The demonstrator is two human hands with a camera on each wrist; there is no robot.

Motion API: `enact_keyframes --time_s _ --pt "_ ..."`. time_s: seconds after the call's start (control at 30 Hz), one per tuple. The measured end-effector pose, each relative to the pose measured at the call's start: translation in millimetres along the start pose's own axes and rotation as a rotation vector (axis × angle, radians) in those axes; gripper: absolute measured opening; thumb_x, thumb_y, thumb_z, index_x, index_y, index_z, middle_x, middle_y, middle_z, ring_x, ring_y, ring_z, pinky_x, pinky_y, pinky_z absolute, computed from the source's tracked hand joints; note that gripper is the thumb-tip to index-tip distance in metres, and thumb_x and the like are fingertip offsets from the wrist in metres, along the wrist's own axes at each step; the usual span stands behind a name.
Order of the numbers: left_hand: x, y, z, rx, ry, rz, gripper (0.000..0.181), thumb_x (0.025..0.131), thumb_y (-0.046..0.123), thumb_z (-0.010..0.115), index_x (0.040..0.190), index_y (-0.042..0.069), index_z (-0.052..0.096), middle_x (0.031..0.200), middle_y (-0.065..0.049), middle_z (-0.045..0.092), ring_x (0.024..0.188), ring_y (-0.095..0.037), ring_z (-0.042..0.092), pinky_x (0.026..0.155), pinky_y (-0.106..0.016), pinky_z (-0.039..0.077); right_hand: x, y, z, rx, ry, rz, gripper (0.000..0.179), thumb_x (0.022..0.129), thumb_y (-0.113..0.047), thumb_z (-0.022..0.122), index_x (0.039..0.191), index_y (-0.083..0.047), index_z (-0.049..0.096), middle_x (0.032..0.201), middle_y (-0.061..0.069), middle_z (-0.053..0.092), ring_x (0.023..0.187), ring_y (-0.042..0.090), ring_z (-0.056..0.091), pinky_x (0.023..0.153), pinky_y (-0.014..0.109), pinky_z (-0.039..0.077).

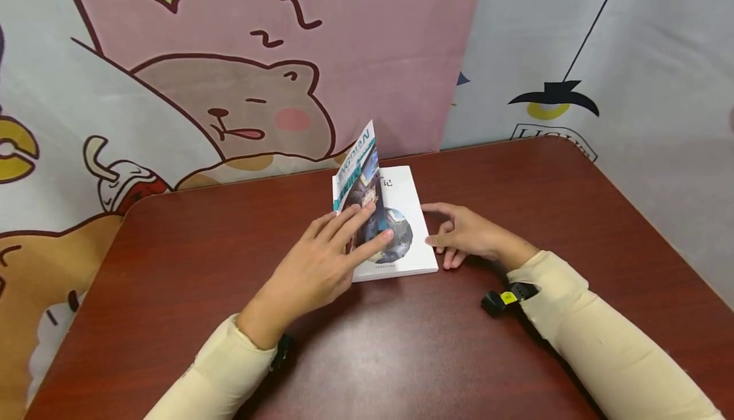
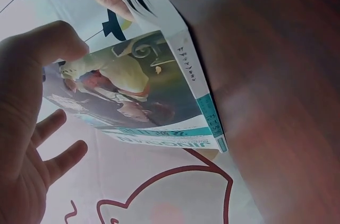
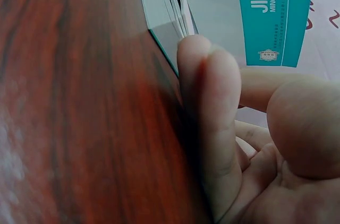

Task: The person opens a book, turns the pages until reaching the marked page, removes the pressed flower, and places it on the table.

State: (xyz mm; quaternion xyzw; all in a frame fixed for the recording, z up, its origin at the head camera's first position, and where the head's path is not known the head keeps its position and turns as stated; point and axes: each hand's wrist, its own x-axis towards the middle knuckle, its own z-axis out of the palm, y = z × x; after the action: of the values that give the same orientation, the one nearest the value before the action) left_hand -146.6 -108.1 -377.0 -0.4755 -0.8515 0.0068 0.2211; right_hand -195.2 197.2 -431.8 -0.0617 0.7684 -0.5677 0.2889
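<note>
A paperback book (image 1: 421, 251) lies on the table with its front cover (image 1: 367, 174) raised steeply, showing a white title page with a round picture. My left hand (image 1: 323, 251) has its fingers spread and fairly straight against the outside of the cover. Its thumb reaches past the cover's free edge, over the page. In the left wrist view the spine (image 2: 188, 65) faces the camera. My right hand (image 1: 467, 235) is at the book's right side, thumb and index finger apart along the page edge, other fingers loosely bent. In the right wrist view, fingertips (image 3: 194, 49) meet the page edges.
The brown wooden table (image 1: 189, 267) extends around the book. Behind it hangs a cloth backdrop (image 1: 401, 44) with cartoon animals. A black device with a yellow label (image 1: 507, 297) is at the right wrist, beside a cream sleeve (image 1: 602, 324).
</note>
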Motion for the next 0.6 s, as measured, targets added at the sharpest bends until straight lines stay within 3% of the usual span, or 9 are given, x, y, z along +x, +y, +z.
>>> enact_keyframes --time_s 0.4,0.6 --pt "0.8 0.4 -4.2 0.05 0.079 -0.037 0.084 0.074 0.033 0.069 0.145 0.031 0.025 0.155 -0.009 0.015 0.137 -0.024 0.03 0.1 -0.048 0.036 -0.7 -1.6 0.3 0.002 -0.001 0.003 0.073 0.083 -0.015 0.067 0.143 -0.022 0.026 0.072 0.015 0.055 0.049 0.027 0.064 0.05 0.047 0.052" --pt "3.9 1.2 -4.8 0.019 0.189 -0.028 0.071 0.074 0.038 0.068 0.138 0.024 0.041 0.15 -0.01 0.028 0.13 -0.027 0.039 0.099 -0.047 0.037 -1.0 -1.3 -0.2 0.005 -0.005 -0.003 0.073 0.083 -0.014 0.066 0.143 -0.021 0.025 0.071 0.015 0.054 0.05 0.026 0.064 0.049 0.046 0.052"
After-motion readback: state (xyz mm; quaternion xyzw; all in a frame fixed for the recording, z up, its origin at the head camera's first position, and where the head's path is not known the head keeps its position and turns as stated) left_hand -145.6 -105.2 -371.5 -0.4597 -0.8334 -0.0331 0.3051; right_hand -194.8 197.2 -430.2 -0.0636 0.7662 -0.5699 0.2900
